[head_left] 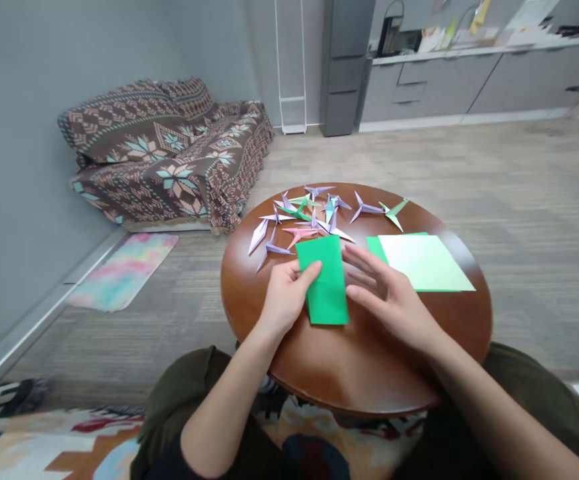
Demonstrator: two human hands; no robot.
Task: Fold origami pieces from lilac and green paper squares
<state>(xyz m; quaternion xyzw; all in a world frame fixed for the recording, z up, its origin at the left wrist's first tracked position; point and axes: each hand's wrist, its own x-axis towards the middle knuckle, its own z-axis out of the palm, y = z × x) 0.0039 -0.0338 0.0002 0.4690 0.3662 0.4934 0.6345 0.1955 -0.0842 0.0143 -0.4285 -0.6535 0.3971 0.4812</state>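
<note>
Green paper (pixel 328 300), one: left hand (pixel 285 291) pinching at nine o'clock; right hand (pixel 394 293) loosely open, empty, at three; best creased with edges flush.

The round, glossy wooden table (pixel 249 293) is reddish brown; the folded rectangular paper (pixel 325 287) is bright green — plain, unpatterned. The draped woven sofa cover (pixel 169 153) is brown — with pale blue and pinkish star motifs and zigzags.
</note>
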